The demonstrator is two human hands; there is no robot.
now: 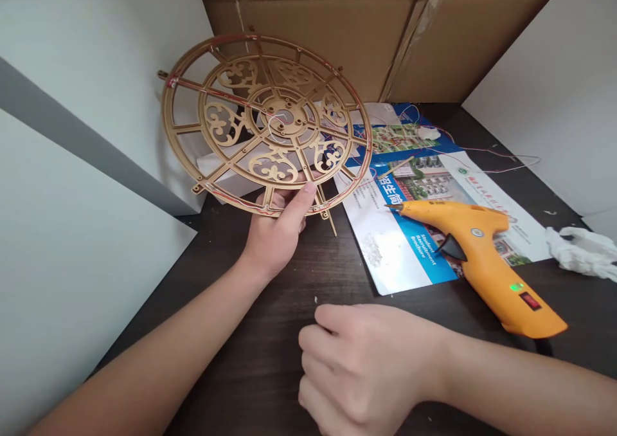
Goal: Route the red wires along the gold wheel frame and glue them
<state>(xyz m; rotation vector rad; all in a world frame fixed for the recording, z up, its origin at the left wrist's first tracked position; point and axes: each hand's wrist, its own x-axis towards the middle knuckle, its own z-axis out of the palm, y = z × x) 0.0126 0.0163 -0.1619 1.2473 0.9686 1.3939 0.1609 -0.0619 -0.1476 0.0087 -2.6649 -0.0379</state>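
Note:
My left hand [279,230] grips the lower rim of a round gold openwork frame [284,173], thumb on top, and holds it tilted above the dark table. Thin red and white wire runs along the rim and one spoke, and a loose white end curls at the hub. A slim stick [332,220] shows below the rim beside my fingers; whether I hold it is unclear. My right hand [361,365] is closed in a loose fist nearer to me, its inner side hidden. To its upper right lies an orange hot glue gun [482,249] with a green light lit.
Beneath the glue gun are printed brochures [409,256] on the dark tabletop [241,352]. Thin wires [482,148] and a small stick [396,167] lie over them. Crumpled white tissue [583,251] sits at the right. Cardboard [308,18] stands behind, between white side panels [72,230].

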